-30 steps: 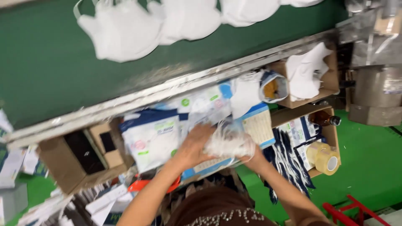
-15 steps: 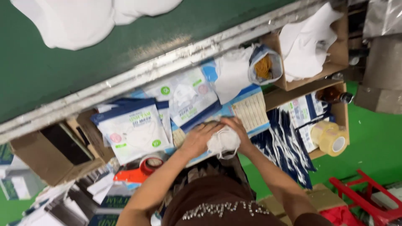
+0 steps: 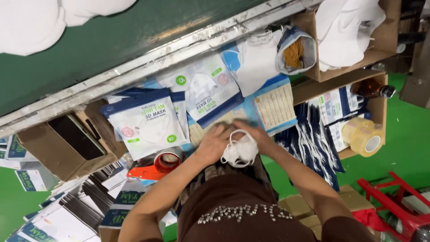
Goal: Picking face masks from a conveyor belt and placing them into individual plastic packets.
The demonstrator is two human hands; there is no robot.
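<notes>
Gripping 1 white mask, left hand and right hand (fingers curled shut) press together.

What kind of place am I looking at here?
Probably a packing station in a face-mask factory. A green conveyor belt carries white masks past the bench, printed mask pouches lie stacked on it, and both hands, left hand and right hand, hold a white mask.
</notes>
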